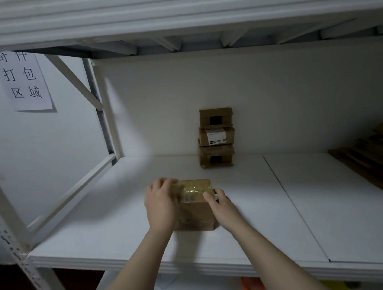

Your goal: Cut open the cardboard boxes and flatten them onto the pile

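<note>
A taped box [196, 215] is gripped at the near middle of the shelf [123, 215]. The left hand [161, 204] is curled over its left top edge and the right hand [220, 204] is clamped on its right edge. Three stacked boxes [216, 138] are set against the far wall, and flattened cardboard [373, 157] is piled at the far right.

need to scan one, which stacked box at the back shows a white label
The middle box of the three; the top box and bottom box show only a dark patch.

Taped brown box [196, 213] upright, closed, three boxes [216, 138] stacked behind
</note>
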